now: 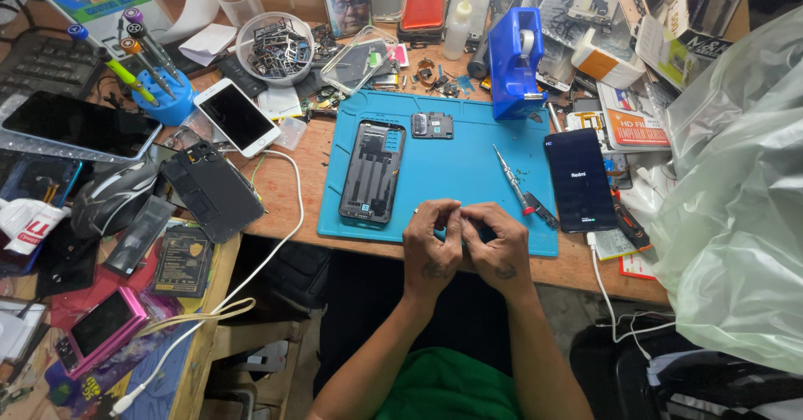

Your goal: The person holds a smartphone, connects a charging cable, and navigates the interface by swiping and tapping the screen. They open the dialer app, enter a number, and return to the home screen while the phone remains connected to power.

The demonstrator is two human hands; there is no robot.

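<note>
Both hands are together at the near edge of the blue work mat (452, 156), which lies on the wooden tabletop (293, 198). The left hand (431, 248) and the right hand (499, 253) touch at the fingertips, fingers curled inward as if pinching something very small between them; the item itself is hidden by the fingers, so what the grip holds, and how tightly it is closed, cannot be told. Just far-left of the hands, on the mat, lies an opened phone frame (373, 171), dark, lengthwise, its inner side up. Beyond it, near the far edge of the mat, rests a small dark camera cover piece (432, 125). To the right of the hands a slim screwdriver (512, 177) lies on the mat at a slant, its red collar toward the near side. Just off the mat's right edge a black phone (579, 180) lies face up with its screen lit, a white cable (604, 290) running from its near end down over the tabletop edge. A blue tape dispenser (514, 62) stands at the far right corner of the mat. To the left of the mat lie a white phone (237, 117) and a dark back panel (212, 191); farther left, a blue holder with screwdrivers (159, 94) and a clear bowl of small parts (275, 48).
</note>
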